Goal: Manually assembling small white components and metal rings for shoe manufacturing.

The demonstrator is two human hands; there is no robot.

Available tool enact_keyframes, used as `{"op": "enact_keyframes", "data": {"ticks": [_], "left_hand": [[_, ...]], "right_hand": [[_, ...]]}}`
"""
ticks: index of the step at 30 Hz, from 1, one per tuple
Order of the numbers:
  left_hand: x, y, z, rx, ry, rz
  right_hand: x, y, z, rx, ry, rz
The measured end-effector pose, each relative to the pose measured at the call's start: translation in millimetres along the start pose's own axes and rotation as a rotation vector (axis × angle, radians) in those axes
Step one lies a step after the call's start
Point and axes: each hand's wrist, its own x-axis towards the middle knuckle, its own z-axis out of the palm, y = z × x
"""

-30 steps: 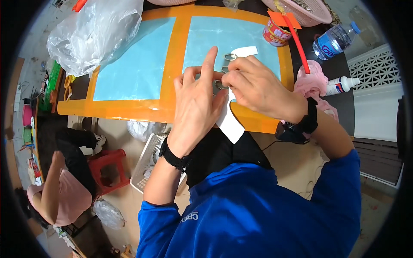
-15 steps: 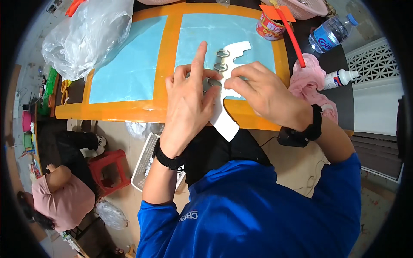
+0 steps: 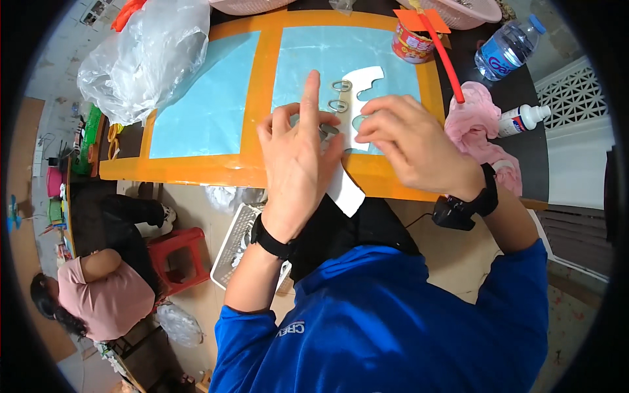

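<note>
A flat white strip point(image 3: 346, 190) with scalloped cut-outs along its right side lies over the table's near edge. Two metal oval rings point(image 3: 337, 105) sit at its upper left border, and a third piece of metal shows partly between my left fingers. My left hand point(image 3: 293, 154) is closed around the strip's left side, thumb and bent fingers pinching there, while the index finger points straight away from me. Just right of the strip is my right hand point(image 3: 416, 144), its bent fingers loosely apart. Nothing shows in them.
The table has a blue surface point(image 3: 203, 98) with orange tape bands. A clear plastic bag point(image 3: 147, 62) lies at the far left, near yellow scissors point(image 3: 113, 141). On the right stand a red tub point(image 3: 413, 46), a water bottle point(image 3: 508, 52), a pink cloth point(image 3: 473, 121) and a white bottle point(image 3: 521, 121). A person sits lower left.
My right hand has come away from the strip, shifting slightly right, and its pinch has loosened. My left hand stays on the strip. The whole view has shifted a little.
</note>
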Motion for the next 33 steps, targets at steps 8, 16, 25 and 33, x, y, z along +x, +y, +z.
{"op": "enact_keyframes", "data": {"ticks": [8, 16, 25, 33], "left_hand": [[1, 1, 2, -0.002, 0.007, 0.020], [-1, -7, 4, -0.134, -0.013, -0.034], [-1, -19, -2, -0.753, 0.055, -0.311], [-23, -18, -16, -0.057, 0.002, 0.177]], "right_hand": [[13, 2, 8, -0.003, 0.021, -0.057], [6, 0, 10, -0.054, -0.065, 0.020], [6, 1, 11, -0.068, -0.053, 0.022], [10, -3, 10, -0.078, -0.016, -0.016]]}}
